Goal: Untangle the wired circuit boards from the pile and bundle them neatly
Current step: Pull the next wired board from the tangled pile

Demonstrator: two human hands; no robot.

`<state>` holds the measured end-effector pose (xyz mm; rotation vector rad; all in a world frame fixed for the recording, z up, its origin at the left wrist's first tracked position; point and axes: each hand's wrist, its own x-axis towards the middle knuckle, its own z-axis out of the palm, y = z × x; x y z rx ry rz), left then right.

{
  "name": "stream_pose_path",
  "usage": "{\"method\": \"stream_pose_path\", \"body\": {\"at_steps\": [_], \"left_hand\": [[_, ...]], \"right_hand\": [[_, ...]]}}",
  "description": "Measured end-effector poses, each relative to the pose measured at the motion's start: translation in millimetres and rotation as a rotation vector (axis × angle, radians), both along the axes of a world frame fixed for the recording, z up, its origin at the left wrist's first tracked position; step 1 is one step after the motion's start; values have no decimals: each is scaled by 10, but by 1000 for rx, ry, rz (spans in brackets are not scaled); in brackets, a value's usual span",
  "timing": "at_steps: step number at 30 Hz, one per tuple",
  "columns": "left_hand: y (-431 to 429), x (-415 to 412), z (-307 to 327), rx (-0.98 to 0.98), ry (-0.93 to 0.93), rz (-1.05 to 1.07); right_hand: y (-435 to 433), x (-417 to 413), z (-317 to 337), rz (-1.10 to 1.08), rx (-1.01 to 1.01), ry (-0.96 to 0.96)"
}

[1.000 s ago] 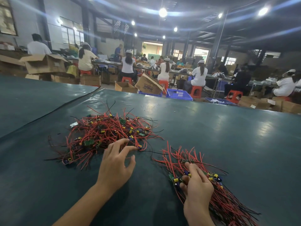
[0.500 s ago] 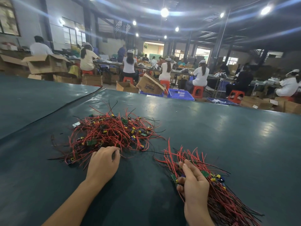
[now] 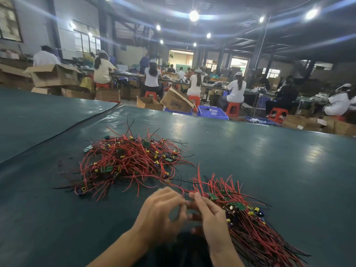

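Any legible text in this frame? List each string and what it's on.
"Tempo" (likely; printed in blue, upside down, blurred): on the tipped brown cardboard box beyond the table.
Unreadable: the white sticker on a brown carton at far right, too small.
Unreadable: any markings on the green circuit boards in the red wire pile, too small.
Nothing else is legible.

Dim, ceiling lamps flare streakily
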<state>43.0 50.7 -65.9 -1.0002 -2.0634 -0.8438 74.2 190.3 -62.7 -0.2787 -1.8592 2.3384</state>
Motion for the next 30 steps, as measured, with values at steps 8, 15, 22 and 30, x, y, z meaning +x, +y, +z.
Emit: {"method": "stream_pose_path", "body": {"at_steps": [8, 15, 22, 30], "left_hand": [[117, 148, -102, 246, -489, -269], [41, -92, 20, 434, -1282, -97], [128, -100, 53, 906, -1511, -311], [95, -94, 129, 1247, -1585, -402]], "right_hand": [[28, 19, 4, -14, 67, 80], [3, 119, 54, -15, 200, 276], [46, 161, 106, 142, 42, 289], [117, 169, 138, 191, -23, 261]]}}
